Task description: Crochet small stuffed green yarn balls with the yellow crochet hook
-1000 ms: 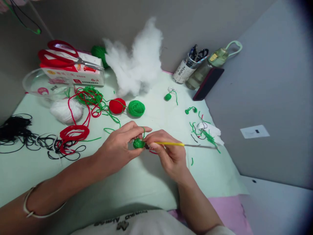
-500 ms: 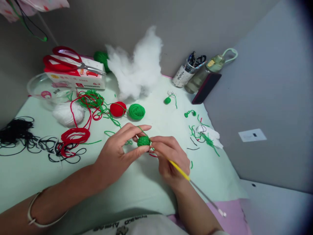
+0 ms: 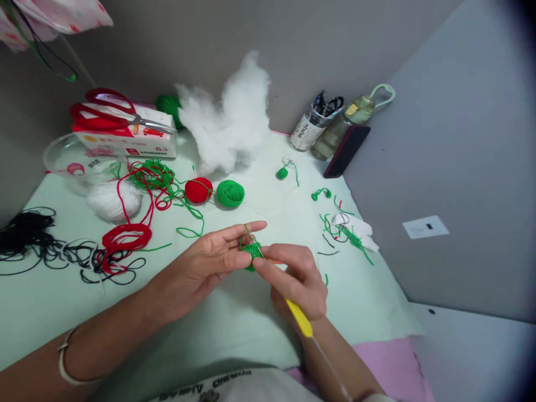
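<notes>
Pale green table (image 3: 62, 296) in a grey-walled corner. Above its middle, small green knit piece (image 3: 252, 250), pinched by left hand (image 3: 209, 262). In right hand (image 3: 299, 279), closed tight around it, yellow hook (image 3: 300, 319): long way slanted, tip far-left at the piece, tail near-right.

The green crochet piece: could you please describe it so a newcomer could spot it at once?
Over the pale green table cover, look where the left hand meets the right hand holding a yellow hook. Pinched between their fingers is the green crochet piece, small and knobbly, unlike the wound green yarn ball lying farther back.
</notes>
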Demonstrator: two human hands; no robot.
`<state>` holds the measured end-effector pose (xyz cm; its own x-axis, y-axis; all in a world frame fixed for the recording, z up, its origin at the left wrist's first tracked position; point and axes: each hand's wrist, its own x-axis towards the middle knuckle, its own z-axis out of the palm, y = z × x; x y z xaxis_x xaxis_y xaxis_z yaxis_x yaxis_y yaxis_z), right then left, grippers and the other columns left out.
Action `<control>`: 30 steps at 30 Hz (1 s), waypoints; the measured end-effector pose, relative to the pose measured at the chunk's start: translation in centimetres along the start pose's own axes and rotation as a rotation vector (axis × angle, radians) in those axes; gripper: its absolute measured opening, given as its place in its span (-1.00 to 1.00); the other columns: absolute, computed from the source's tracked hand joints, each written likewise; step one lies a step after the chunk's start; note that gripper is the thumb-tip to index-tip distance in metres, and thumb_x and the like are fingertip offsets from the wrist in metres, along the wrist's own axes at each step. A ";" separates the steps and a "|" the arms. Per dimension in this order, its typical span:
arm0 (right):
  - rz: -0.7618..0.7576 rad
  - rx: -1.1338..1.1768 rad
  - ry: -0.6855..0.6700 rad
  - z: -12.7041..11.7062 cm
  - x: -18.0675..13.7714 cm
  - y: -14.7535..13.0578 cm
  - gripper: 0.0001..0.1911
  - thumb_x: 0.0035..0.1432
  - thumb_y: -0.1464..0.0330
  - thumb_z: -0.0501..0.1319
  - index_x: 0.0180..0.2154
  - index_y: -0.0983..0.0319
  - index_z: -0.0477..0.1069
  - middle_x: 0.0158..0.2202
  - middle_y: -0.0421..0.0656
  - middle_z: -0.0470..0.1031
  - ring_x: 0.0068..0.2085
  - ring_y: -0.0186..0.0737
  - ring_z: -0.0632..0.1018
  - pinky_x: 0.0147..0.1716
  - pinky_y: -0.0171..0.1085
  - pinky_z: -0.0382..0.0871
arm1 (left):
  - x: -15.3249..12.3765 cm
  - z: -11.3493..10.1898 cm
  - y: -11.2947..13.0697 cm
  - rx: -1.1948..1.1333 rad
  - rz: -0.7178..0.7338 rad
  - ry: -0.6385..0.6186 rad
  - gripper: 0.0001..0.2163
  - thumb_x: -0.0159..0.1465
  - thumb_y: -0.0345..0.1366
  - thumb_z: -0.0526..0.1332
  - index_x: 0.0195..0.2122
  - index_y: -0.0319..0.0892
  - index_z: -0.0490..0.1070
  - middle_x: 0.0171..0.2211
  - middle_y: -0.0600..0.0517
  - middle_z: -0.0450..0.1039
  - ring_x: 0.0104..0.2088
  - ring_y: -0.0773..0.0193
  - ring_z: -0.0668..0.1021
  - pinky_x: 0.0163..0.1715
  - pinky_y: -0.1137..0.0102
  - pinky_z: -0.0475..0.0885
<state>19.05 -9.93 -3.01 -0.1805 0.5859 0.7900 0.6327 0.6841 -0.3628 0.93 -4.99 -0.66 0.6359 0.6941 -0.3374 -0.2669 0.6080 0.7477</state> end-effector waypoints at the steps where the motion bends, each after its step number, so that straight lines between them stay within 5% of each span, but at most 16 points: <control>1: 0.045 0.072 0.028 0.3 0.1 0.0 -0.56 0.31 0.52 0.22 0.13 0.03 0.50 -0.15 -0.10 0.64 -0.19 -0.14 0.65 -0.34 -0.19 0.63 | 0.0 0.0 0.0 -0.017 -0.005 -0.013 -0.55 0.18 -0.27 0.40 0.14 0.02 0.55 -0.11 0.00 0.55 -0.06 0.20 0.58 -0.03 0.34 0.49; 8: 0.346 0.479 0.114 0.8 0.9 0.4 -0.72 0.32 0.46 0.25 -0.05 0.02 0.61 -0.19 -0.13 0.67 -0.19 -0.14 0.66 -0.30 -0.15 0.60 | 0.3 -0.7 0.3 0.000 0.055 0.049 -0.58 0.15 -0.38 0.42 0.06 0.03 0.59 -0.20 0.09 0.52 -0.17 0.36 0.56 -0.13 0.48 0.45; 18: 0.726 0.871 0.131 0.2 1.3 1.5 -0.89 0.28 0.37 0.31 -0.23 0.15 0.65 -0.32 -0.16 0.63 -0.43 -0.33 0.59 -0.45 -0.31 0.53 | 0.5 -1.9 0.7 0.132 -0.009 0.013 -0.64 0.24 -0.28 0.31 0.08 -0.01 0.59 -0.26 0.00 0.59 -0.28 0.23 0.55 -0.21 0.31 0.44; 26: 0.840 0.994 0.052 -0.2 1.7 1.5 -0.91 0.24 0.32 0.35 -0.27 0.15 0.66 -0.33 -0.16 0.63 -0.43 -0.35 0.60 -0.43 -0.37 0.55 | 0.8 -2.2 0.0 -0.016 -0.007 -0.129 -0.63 0.41 -0.22 0.10 0.06 -0.26 0.60 -0.53 0.03 0.42 -0.49 0.33 0.38 -0.41 0.39 0.30; 30: 0.849 1.001 0.059 -0.2 1.8 1.6 -0.91 0.22 0.31 0.36 -0.28 0.14 0.66 -0.34 -0.16 0.64 -0.46 -0.35 0.59 -0.45 -0.36 0.55 | 0.8 -2.2 0.2 -0.044 -0.012 -0.136 -0.65 0.45 -0.25 0.08 0.07 -0.25 0.60 -0.46 0.01 0.49 -0.44 0.33 0.41 -0.35 0.39 0.30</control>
<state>19.89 -7.90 -2.08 0.0437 0.9882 0.1468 -0.3010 0.1531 -0.9413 -0.23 -3.52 -2.06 0.7306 0.6298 -0.2637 -0.2881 0.6344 0.7173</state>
